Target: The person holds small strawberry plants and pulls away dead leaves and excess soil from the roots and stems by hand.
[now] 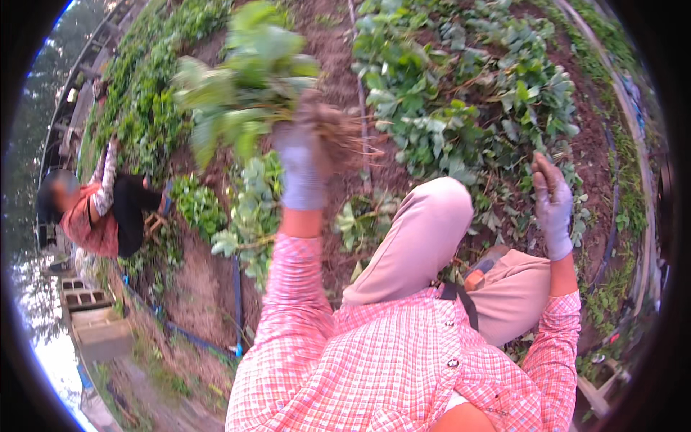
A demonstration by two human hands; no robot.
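Observation:
My left hand (307, 148), in a muddy white knit glove, grips an uprooted leafy plant (243, 86) near its base. The leaves spread to the left, blurred by motion, and brown roots (353, 137) stick out to the right. My right hand (551, 210), gloved the same way, is beside a broad heap of green leafy plants (448, 97). Its fingers are loosely extended, and nothing shows between them. Whether the fingertips touch the leaves is unclear. More leafy plants (253, 200) lie on the soil left of my left forearm.
Dark drip tubing (237, 308) crosses the soil at lower left; another line (360, 92) runs up the middle. A person (102, 210) sits low by the left-hand plant row. Concrete blocks (100, 326) stand at far left. My bent knee (432, 210) rises between my arms.

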